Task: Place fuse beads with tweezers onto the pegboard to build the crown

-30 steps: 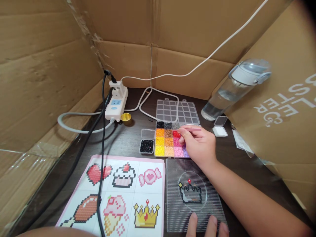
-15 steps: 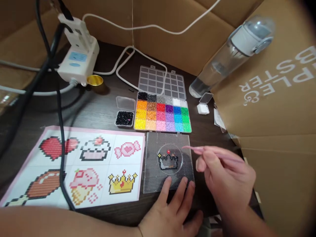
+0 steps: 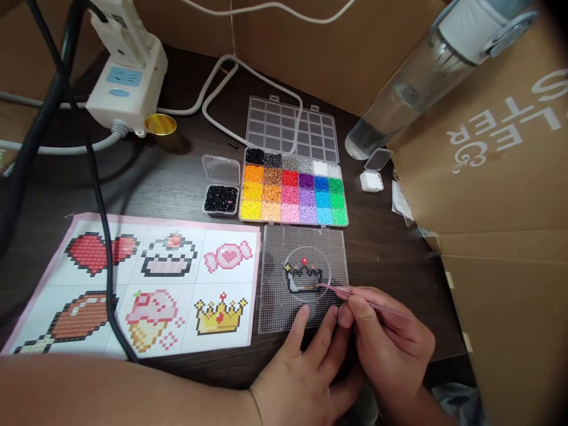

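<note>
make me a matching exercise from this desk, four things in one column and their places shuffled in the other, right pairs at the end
Things
1. pink tweezers
2. gold cup
3. left hand
4. box of black beads

Places
A. immediately left of the many-coloured bead case
B. in the grip of the right hand
C. beside the power strip
D. with fingertips over the near part of the pegboard

Right pairs
1-B, 2-C, 3-D, 4-A
</note>
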